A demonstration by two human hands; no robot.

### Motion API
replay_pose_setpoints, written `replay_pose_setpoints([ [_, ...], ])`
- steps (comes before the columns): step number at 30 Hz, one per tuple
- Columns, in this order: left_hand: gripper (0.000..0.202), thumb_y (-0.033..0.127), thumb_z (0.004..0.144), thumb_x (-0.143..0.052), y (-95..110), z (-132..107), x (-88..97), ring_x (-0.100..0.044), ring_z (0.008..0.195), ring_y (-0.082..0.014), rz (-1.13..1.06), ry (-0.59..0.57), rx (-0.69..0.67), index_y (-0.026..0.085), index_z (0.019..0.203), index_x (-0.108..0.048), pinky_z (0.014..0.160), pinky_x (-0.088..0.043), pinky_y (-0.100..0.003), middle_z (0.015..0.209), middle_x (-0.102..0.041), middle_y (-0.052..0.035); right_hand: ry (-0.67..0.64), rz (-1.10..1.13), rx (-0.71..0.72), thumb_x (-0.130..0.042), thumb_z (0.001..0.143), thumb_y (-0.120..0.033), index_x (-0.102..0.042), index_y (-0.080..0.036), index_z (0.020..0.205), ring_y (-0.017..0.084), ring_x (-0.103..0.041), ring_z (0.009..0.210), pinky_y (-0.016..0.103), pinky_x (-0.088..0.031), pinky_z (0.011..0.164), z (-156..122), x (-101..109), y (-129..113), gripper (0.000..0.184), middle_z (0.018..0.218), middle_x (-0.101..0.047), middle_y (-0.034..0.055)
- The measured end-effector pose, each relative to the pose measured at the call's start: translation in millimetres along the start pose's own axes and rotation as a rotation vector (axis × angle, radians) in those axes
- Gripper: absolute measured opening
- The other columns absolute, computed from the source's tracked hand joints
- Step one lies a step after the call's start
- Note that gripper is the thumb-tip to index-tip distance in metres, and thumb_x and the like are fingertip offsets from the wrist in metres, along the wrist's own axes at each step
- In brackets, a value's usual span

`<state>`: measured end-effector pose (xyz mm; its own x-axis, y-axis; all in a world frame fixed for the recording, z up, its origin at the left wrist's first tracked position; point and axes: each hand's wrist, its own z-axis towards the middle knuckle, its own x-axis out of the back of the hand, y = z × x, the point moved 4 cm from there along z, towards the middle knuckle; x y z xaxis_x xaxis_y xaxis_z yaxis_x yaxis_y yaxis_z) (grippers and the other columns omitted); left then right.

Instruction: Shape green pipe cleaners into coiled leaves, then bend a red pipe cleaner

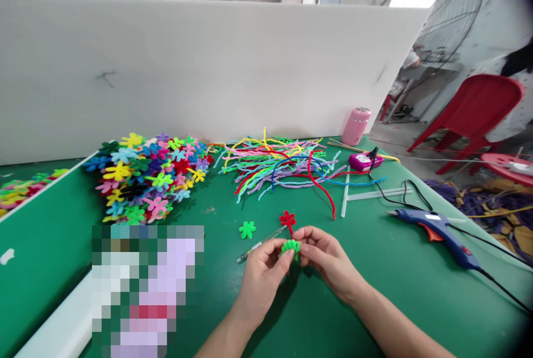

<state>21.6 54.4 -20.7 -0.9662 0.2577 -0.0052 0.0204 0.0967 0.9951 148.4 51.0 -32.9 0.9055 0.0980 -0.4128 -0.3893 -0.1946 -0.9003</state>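
Both my hands meet low over the green table (375,291), pinching a small coiled green pipe cleaner (290,246) between them. My left hand (264,269) holds its left side with closed fingers. My right hand (322,255) grips its right side, fingers curled. Just beyond lie a red pipe-cleaner flower (287,219), a green flower (247,230) and a thin clear pen (260,245) that touches my left fingers.
A heap of coloured flowers (145,177) lies at the left and loose pipe cleaners (275,166) at the centre back. A blue glue gun (437,230) with its black cord lies at the right. Also there: clear glue sticks (366,194), a pink bottle (355,126), a white board (208,69) and a red chair (478,108).
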Motion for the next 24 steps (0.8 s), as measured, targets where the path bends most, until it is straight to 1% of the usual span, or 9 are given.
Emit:
replay_pose_setpoints([
  [2,0.018,0.03,0.077,-0.058,0,0,0.5,-0.044,0.056,-0.0089,-0.005,0.008,0.006,0.015,0.085,-0.065,0.053,-0.038,-0.02,0.064,-0.054,0.0022,-0.006,-0.08,0.04,-0.067,0.071,-0.033,-0.06,-0.016,0.085,0.008,-0.048,0.059,0.02,-0.039,0.056,-1,-1,-1,0.024,0.071,-0.056,-0.0003],
  [5,0.018,0.03,0.077,-0.058,2,0,1.1,-0.044,0.057,-0.009,0.029,0.017,-0.019,0.015,0.085,-0.065,0.053,-0.038,-0.019,0.064,-0.054,0.002,-0.026,-0.215,0.111,-0.065,0.072,-0.031,-0.059,-0.015,0.085,0.01,-0.049,0.062,0.022,-0.039,0.058,-2,-2,-3,0.021,0.071,-0.056,0.0002],
  [8,0.018,0.029,0.078,-0.056,4,-1,0.9,-0.045,0.056,-0.0092,0.076,0.019,-0.051,0.016,0.087,-0.065,0.052,-0.038,-0.019,0.065,-0.055,0.0015,-0.022,-0.344,0.169,-0.06,0.076,-0.028,-0.058,-0.014,0.084,0.009,-0.046,0.059,0.022,-0.038,0.056,-3,-2,-4,0.016,0.068,-0.055,-0.0001],
  [11,0.018,0.029,0.079,-0.055,4,-2,0.7,-0.046,0.057,-0.01,0.112,0.025,-0.073,0.016,0.087,-0.065,0.051,-0.038,-0.019,0.067,-0.057,0.0004,-0.006,-0.432,0.197,-0.055,0.079,-0.026,-0.058,-0.014,0.082,0.009,-0.045,0.056,0.021,-0.038,0.054,-4,-2,-6,0.013,0.066,-0.054,-0.0004],
  [18,0.018,0.027,0.08,-0.053,9,-3,0.9,-0.05,0.062,-0.0129,0.242,0.054,-0.152,0.015,0.084,-0.065,0.053,-0.039,-0.021,0.069,-0.057,-0.0013,0.044,-0.533,0.214,-0.054,0.076,-0.023,-0.056,-0.014,0.077,0.01,-0.046,0.056,0.022,-0.04,0.054,-5,-5,-10,0.009,0.064,-0.054,-0.0002],
  [22,0.018,0.027,0.08,-0.052,11,-3,0.0,-0.051,0.063,-0.0135,0.265,0.059,-0.17,0.015,0.082,-0.064,0.054,-0.039,-0.021,0.07,-0.057,-0.0019,0.075,-0.534,0.215,-0.055,0.075,-0.024,-0.055,-0.016,0.074,0.01,-0.045,0.055,0.023,-0.038,0.053,-6,-6,-11,0.008,0.062,-0.052,-0.0009],
  [24,0.017,0.027,0.08,-0.051,12,-3,-0.3,-0.05,0.062,-0.0133,0.272,0.055,-0.179,0.015,0.081,-0.064,0.054,-0.039,-0.022,0.068,-0.056,-0.001,0.067,-0.523,0.212,-0.055,0.075,-0.024,-0.055,-0.016,0.074,0.011,-0.045,0.055,0.023,-0.038,0.053,-7,-5,-11,0.008,0.062,-0.051,-0.0012],
])
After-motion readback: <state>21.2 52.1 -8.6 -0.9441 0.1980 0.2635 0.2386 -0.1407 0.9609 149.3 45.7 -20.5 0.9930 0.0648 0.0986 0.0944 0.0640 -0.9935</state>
